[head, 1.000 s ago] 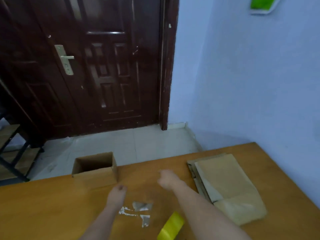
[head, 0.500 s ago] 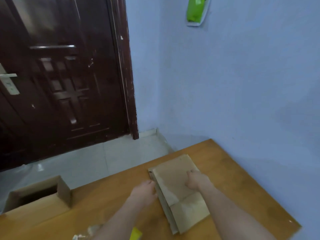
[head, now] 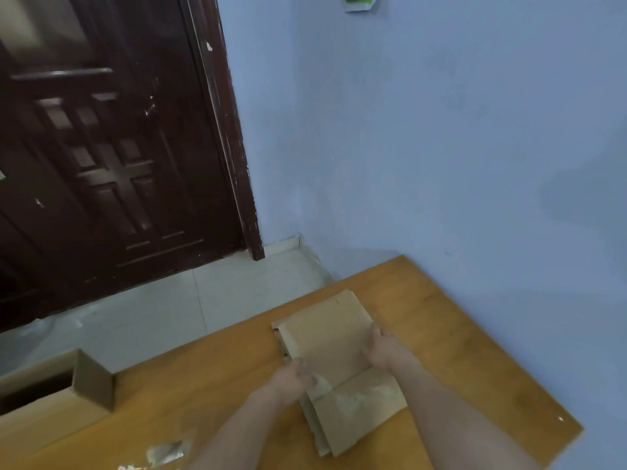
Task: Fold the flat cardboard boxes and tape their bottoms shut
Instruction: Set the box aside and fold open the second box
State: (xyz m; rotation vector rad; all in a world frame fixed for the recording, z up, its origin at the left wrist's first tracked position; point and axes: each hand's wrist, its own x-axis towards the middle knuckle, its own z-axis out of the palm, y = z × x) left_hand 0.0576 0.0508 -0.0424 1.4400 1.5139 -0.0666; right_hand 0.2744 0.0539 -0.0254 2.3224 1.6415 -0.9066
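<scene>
Here the left hand (head: pixel 294 378) and right hand (head: pixel 382 351) are gripping opposite edges of the top flat box (head: pixel 327 337); stacked sheets beneath risk lifting together or sliding off the worktop (head: pixel 458 351).

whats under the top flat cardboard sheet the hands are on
More flat brown cardboard sheets, their edges showing at the stack's left and near side, on the orange-brown wooden table. The left hand and right hand grip the top sheet, which hides how many lie beneath.

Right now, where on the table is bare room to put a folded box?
Bare wood lies between the open box and the flat stack, and right of the stack toward the wall. Both hands crowd the stack; tape scraps litter the near edge.
</scene>
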